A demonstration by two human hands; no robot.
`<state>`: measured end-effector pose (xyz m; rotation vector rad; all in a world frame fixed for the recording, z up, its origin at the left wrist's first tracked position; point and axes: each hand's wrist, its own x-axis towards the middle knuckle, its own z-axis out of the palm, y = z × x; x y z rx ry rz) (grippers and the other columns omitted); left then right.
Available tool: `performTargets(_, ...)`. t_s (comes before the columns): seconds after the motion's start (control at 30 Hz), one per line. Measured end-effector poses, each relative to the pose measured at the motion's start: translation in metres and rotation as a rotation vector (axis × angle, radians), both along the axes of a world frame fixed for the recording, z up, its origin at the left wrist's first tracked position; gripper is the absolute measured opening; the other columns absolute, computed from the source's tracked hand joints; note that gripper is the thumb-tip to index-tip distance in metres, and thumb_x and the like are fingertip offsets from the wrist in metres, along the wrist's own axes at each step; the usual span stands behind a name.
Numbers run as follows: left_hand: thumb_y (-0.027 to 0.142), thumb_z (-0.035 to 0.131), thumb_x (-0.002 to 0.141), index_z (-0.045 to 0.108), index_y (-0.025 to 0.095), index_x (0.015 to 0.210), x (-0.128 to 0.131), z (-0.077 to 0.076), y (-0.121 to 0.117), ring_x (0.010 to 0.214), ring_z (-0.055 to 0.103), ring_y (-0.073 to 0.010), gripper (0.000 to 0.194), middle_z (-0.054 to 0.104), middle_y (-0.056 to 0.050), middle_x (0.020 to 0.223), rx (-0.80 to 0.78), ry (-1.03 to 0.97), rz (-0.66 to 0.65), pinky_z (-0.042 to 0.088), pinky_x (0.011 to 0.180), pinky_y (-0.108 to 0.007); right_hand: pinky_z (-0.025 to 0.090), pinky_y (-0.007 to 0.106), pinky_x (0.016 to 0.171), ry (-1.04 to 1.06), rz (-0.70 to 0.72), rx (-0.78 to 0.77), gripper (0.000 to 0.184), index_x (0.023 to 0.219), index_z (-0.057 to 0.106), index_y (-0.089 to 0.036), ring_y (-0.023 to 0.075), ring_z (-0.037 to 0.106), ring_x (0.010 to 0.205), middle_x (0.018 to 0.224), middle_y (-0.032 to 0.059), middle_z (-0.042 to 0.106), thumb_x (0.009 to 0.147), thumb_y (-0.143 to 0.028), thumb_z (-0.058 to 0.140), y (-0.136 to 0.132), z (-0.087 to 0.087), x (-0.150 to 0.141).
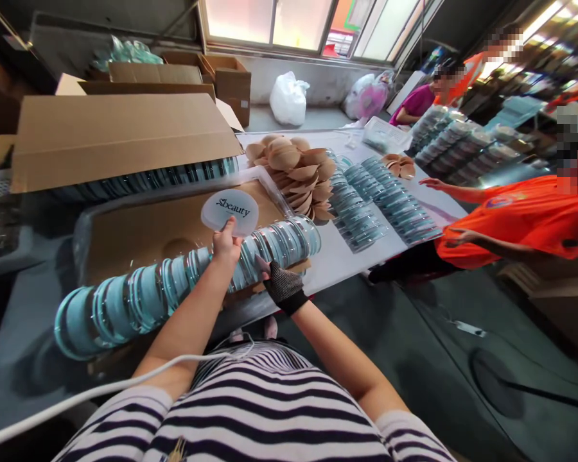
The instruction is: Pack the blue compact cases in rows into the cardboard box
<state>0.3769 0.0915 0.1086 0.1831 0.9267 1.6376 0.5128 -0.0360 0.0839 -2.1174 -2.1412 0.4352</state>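
Observation:
A white rounded piece [224, 204] printed with the word "beauty" is pinched in my left hand [227, 245], the thumb lying on its face. My right hand [283, 281], in a black fingerless mesh glove, has its fingers closed around a small greyish thing whose kind I cannot make out. Both hands are over a long row of round, clear-and-teal pieces [173, 277] standing on edge against each other. This row crosses the near side of a shallow cardboard tray [125, 239] with a plastic-wrapped rim.
A large open carton [125, 131] with more teal pieces stands behind the tray. Tan petal-shaped pieces [301, 170] are heaped on the white table [340, 255], beside rows of teal pieces [359, 205]. A person in orange [525, 218] stands at right. A white cable [101, 388] crosses my left arm.

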Motion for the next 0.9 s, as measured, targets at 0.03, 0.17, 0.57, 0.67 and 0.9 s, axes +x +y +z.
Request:
performTargets(0.03, 0.006, 0.068, 0.082, 0.062, 0.021, 0.119, 0.000, -0.001, 0.000, 0.101, 0.070, -0.0185, 0.040, 0.074, -0.006, 0.108, -0.006, 0.003, 0.001, 0.054, 0.096, -0.042, 0.043, 0.027, 0.068, -0.004, -0.012, -0.006, 0.036, 0.122, 0.058, -0.017, 0.0210, 0.070, 0.082, 0.093, 0.0102, 0.074, 0.100, -0.038, 0.039, 0.001, 0.003, 0.001)
performTargets(0.17, 0.006, 0.067, 0.083, 0.064, 0.019, 0.117, 0.001, -0.004, 0.001, 0.098, 0.070, -0.0187, 0.036, 0.074, -0.006, 0.104, -0.016, 0.014, 0.002, 0.056, 0.094, -0.042, 0.041, 0.026, 0.067, -0.011, -0.037, -0.026, 0.029, 0.114, 0.059, -0.018, 0.0214, 0.071, 0.084, 0.094, 0.0097, 0.074, 0.100, -0.033, 0.040, -0.006, 0.012, 0.007)
performTargets(0.57, 0.010, 0.074, 0.077, 0.067, 0.020, 0.114, 0.005, -0.009, -0.001, 0.104, 0.070, -0.0210, 0.038, 0.073, -0.009, 0.114, 0.041, 0.094, 0.011, 0.056, 0.094, -0.040, 0.047, 0.030, 0.078, 0.101, 0.030, -0.106, 0.029, 0.118, 0.059, -0.019, 0.0224, 0.069, 0.094, 0.105, 0.0120, 0.072, 0.100, -0.031, 0.040, 0.018, -0.013, -0.002)
performTargets(0.67, 0.011, 0.075, 0.077, 0.067, 0.021, 0.112, 0.004, -0.010, -0.001, 0.103, 0.070, -0.0199, 0.038, 0.074, -0.007, 0.109, 0.031, 0.095, 0.006, 0.057, 0.092, -0.039, 0.048, 0.036, 0.081, 0.125, 0.004, -0.133, 0.028, 0.114, 0.060, -0.019, 0.0247, 0.069, 0.095, 0.103, 0.0153, 0.071, 0.100, -0.025, 0.036, 0.021, -0.020, -0.008)
performTargets(0.9, 0.014, 0.080, 0.072, 0.070, 0.016, 0.105, 0.009, -0.017, -0.002, 0.098, 0.071, -0.0184, 0.035, 0.076, -0.008, 0.101, 0.104, 0.151, 0.063, 0.055, 0.093, -0.033, 0.048, 0.021, 0.052, 0.681, 0.076, -0.395, 0.020, 0.111, 0.048, -0.018, 0.0113, 0.055, 0.050, 0.061, -0.0048, 0.057, 0.097, -0.028, 0.037, 0.022, -0.025, -0.007)
